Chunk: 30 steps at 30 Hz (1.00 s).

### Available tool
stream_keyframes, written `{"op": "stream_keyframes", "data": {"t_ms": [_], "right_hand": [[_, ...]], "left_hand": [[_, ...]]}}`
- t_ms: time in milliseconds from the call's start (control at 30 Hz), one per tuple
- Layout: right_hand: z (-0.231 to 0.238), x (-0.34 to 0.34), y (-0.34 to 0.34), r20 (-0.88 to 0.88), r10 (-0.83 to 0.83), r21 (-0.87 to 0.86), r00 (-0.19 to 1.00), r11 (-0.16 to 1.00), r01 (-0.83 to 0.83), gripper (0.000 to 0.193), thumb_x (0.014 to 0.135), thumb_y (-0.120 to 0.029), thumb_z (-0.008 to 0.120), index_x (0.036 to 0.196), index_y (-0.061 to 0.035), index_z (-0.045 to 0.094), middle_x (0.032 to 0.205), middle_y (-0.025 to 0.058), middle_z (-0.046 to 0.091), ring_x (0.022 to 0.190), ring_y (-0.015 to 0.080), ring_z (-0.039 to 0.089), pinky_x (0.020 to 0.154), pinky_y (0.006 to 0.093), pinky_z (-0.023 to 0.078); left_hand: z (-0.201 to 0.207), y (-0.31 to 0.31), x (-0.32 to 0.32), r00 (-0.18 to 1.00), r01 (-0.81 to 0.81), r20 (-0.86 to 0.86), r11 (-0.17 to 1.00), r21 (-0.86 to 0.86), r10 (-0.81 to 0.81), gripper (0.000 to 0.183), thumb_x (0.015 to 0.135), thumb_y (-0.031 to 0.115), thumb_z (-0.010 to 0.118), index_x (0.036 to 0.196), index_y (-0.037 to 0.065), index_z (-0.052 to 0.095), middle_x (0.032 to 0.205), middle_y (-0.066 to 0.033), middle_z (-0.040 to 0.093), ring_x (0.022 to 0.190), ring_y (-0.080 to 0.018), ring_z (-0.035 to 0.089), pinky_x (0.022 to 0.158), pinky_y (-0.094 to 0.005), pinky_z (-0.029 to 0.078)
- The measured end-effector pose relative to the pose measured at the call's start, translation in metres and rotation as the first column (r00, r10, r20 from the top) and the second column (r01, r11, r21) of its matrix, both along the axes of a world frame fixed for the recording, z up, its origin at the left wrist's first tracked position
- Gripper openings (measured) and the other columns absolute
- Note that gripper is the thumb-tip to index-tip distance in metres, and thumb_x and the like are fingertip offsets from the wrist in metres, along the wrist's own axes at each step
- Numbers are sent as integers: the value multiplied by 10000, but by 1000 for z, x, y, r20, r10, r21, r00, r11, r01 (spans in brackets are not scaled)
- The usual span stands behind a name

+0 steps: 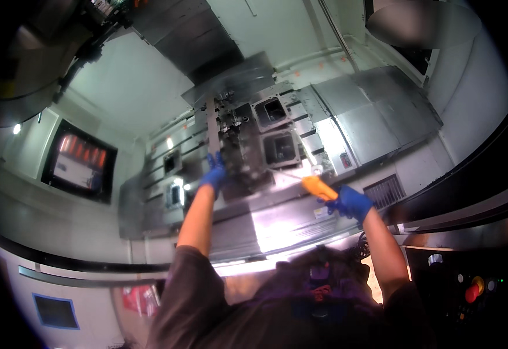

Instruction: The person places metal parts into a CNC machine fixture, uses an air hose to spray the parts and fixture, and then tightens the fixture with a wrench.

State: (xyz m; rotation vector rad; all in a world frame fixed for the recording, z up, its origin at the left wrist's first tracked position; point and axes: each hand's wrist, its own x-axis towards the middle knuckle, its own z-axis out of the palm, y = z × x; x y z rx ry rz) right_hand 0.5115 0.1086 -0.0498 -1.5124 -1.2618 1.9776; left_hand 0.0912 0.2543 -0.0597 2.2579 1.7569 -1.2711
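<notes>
My left hand [214, 174], in a blue glove, touches the near end of a long, pale metal bar [212, 131], its fingers stretched out along it. In my right hand [353, 203], also gloved in blue, is a yellow-orange tool [319, 188] with a thin shaft pointing left. The shaft's tip ends close to the near edge of a square metal housing [294, 156] with a hollow middle. A similar square housing [256, 111] sits just beyond it. Between the bar and the housings lies a dark fixture block [239, 145], partly blurred.
These parts sit on a slotted metal machine table [193, 152] inside a pale enclosure. Grey metal covers [376, 116] lie to the right. At lower right is a control panel with a red stop button [472, 292]. A window [80, 163] is on the left wall.
</notes>
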Motion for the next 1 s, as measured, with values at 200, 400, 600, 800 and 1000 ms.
{"op": "stream_keyframes", "data": {"t_ms": [200, 400, 600, 800, 1000], "right_hand": [[15, -2, -4, -192, 10, 21, 981, 1000, -6, 282, 858, -169, 648, 1132, -100, 646, 658, -13, 584, 404, 34, 383, 377, 193, 292], [-31, -36, 18, -381, -75, 82, 922, 990, 114, 291, 891, -157, 624, 1175, -94, 634, 689, -12, 589, 412, 24, 374, 382, 189, 294], [4, -61, 43, -302, -198, -50, 932, 980, 192, 253, 886, -156, 634, 1128, -83, 635, 681, 14, 603, 433, 51, 401, 389, 212, 305], [-52, -74, 72, -184, -180, -91, 966, 982, 166, 265, 870, -199, 663, 1107, -82, 641, 679, 29, 616, 450, 78, 432, 401, 238, 323], [-86, -80, 77, -96, -152, -78, 984, 986, 145, 254, 881, -206, 651, 1110, -95, 649, 688, 14, 614, 457, 73, 425, 406, 239, 326]], "left_hand": [[35, -8, 36, 940, -330, 70, 943, -51, 333, 933, 919, 384, 484, 1449, -12, -173, 1499, -355, -111, 1416, -469, 7, 1152, -541, 40], [-55, 28, -44, 971, -170, 188, 979, 111, 147, 699, 962, 412, 371, 1500, 132, 23, 1535, -259, -119, 1388, -517, -45, 1130, -606, 36], [-64, 34, -30, 604, -570, 682, 821, 8, 413, 655, 990, 394, 313, 1520, 140, 25, 1547, -248, -95, 1399, -505, -37, 1162, -532, 28], [68, -6, 59, 991, -71, -125, 990, -121, 56, 665, 972, 457, 369, 1489, 86, 177, 1512, -298, 128, 1371, -459, 257, 1111, -652, 65], [-14, 7, -1, 997, -57, -56, 998, 22, 58, 775, 925, 386, 456, 1489, 42, 51, 1530, -287, 28, 1388, -479, 186, 1120, -527, 189]]}}
